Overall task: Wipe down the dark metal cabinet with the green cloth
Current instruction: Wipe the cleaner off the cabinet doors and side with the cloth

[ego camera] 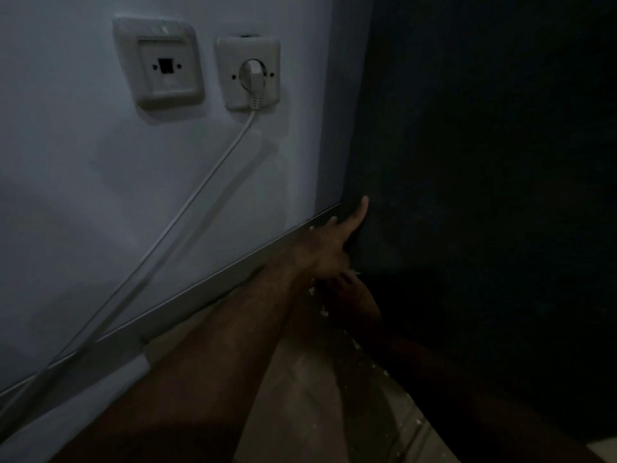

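The tall dark metal cabinet (484,162) fills the right of the view, its upright near edge meeting the pale wall just above the grey skirting strip (200,289). The left hand (334,248) lies nearer, fingers straight and spread against that lower edge. The right hand (350,289) sits just below it in shadow; I cannot tell its grip, nor make out any green cloth. A white plug (254,75) sits in the wall socket.
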